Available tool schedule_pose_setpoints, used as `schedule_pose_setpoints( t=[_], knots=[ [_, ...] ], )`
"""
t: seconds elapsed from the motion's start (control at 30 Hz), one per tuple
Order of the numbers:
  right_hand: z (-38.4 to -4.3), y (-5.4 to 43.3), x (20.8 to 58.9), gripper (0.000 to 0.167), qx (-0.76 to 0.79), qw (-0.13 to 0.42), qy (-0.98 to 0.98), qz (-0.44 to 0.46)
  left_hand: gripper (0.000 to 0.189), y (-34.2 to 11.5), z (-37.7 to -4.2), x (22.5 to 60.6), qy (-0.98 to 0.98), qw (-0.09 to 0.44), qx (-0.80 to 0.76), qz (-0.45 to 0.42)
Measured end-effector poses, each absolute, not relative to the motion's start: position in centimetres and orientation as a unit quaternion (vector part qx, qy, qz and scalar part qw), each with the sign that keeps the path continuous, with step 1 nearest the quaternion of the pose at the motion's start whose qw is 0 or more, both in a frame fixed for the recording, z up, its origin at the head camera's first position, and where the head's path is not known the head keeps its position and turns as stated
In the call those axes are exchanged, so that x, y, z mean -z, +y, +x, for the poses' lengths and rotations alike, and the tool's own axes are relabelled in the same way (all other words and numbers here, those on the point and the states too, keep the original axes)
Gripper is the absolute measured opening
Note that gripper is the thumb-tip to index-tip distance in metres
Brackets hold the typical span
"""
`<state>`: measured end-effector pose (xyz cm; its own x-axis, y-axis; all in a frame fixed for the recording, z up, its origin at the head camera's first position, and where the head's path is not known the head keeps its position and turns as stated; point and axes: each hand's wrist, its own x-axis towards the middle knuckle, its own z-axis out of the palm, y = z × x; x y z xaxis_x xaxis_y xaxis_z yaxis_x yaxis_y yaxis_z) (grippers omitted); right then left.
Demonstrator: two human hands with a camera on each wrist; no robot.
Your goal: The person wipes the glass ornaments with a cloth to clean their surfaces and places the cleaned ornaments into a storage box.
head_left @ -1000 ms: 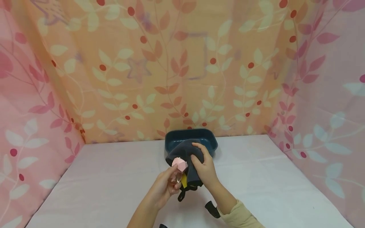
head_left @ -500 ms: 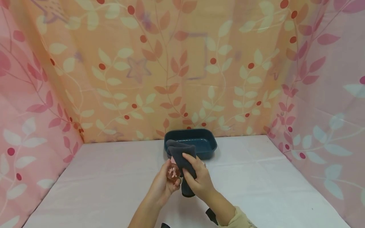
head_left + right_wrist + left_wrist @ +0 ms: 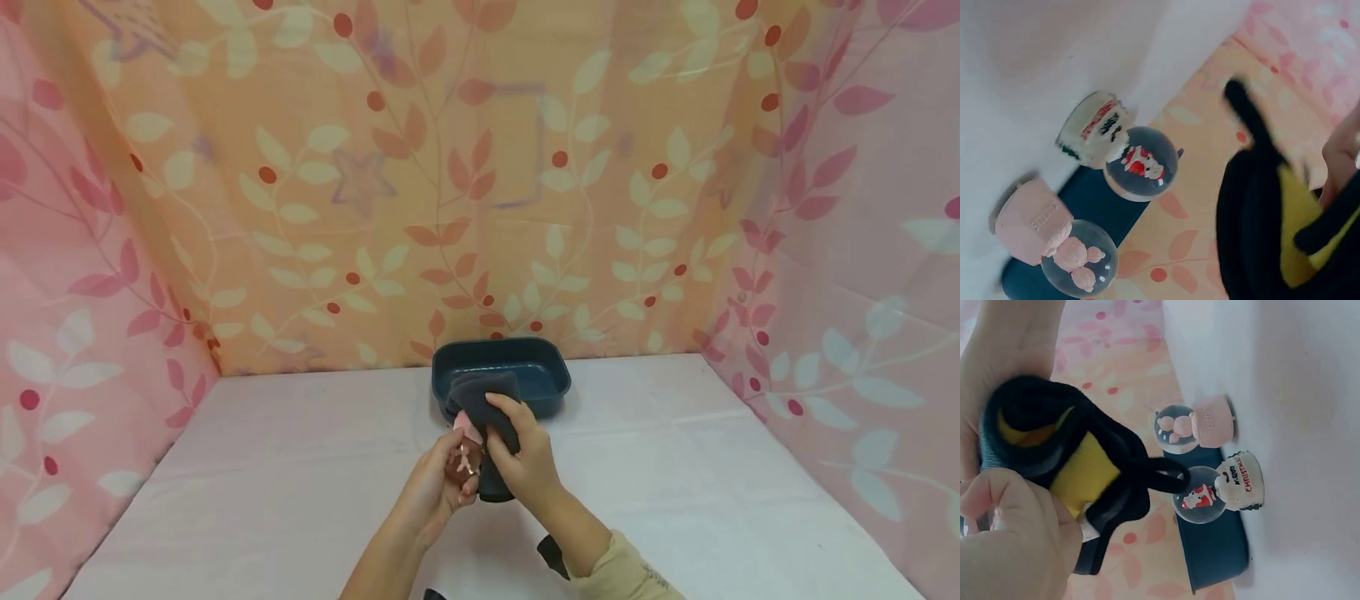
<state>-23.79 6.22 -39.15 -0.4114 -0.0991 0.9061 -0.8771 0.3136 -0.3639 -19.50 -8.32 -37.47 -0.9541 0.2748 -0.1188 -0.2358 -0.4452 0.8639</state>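
My left hand point(image 3: 426, 500) holds a small snow globe point(image 3: 463, 465) upside down, its pink base uppermost and pale figures inside the clear ball. My right hand point(image 3: 531, 467) grips a folded dark grey cloth point(image 3: 483, 390) and presses it to the globe's base. In the left wrist view, the cloth's yellow inside point(image 3: 1088, 472), black edging and hanging loop point(image 3: 1169, 475) show, while the held globe is mostly hidden. Beyond stand two more snow globes: one with a pink base point(image 3: 1213, 422), one with a white base lettered Merry Christmas point(image 3: 1244, 481) and a red-and-white figure.
A dark blue rectangular tray point(image 3: 551, 407) stands at the back of the white-covered table point(image 3: 300, 467), behind my hands. Floral curtains point(image 3: 480, 183) enclose the back and both sides. A black strap piece point(image 3: 553, 557) shows by my right wrist.
The cloth, spread wider with yellow and its loop showing in the head view, is now folded narrower over the globe's base. My right hand has shifted slightly; my left keeps its hold.
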Motion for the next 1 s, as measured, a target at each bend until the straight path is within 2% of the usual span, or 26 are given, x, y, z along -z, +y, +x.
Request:
schedule_pose_setpoints(
  t=[0.13, 0.3, 0.4, 0.53, 0.7, 0.77, 1.0],
  knots=[
    [-23.9, 6.5, 38.9, 0.045, -0.541, 0.352, -0.701, 0.303, 0.032, -8.5, -19.4, 37.4, 0.503, 0.152, -0.851, 0.002],
    [-23.7, 7.1, 38.4, 0.04, -0.647, 0.215, -0.703, 0.202, 0.03, -8.9, -19.3, 37.2, 0.484, 0.157, -0.861, -0.016],
    [-23.5, 7.4, 38.4, 0.041, -0.679, 0.185, -0.694, 0.152, 0.034, -9.2, -19.3, 37.0, 0.477, 0.16, -0.864, -0.007],
    [-22.8, 7.2, 38.8, 0.044, -0.668, 0.232, -0.684, 0.175, 0.04, -9.6, -19.4, 36.9, 0.463, 0.163, -0.871, 0.017],
    [-22.2, 6.3, 39.7, 0.055, -0.574, 0.327, -0.69, 0.295, 0.044, -9.4, -19.4, 36.9, 0.46, 0.16, -0.873, 0.028],
    [-22.2, 5.9, 40.0, 0.059, -0.543, 0.346, -0.693, 0.324, 0.042, -9.3, -19.4, 37.0, 0.47, 0.152, -0.869, 0.026],
    [-22.8, 5.4, 40.5, 0.058, -0.513, 0.404, -0.689, 0.314, 0.045, -8.9, -19.5, 37.0, 0.508, 0.151, -0.847, 0.024]
  ],
)
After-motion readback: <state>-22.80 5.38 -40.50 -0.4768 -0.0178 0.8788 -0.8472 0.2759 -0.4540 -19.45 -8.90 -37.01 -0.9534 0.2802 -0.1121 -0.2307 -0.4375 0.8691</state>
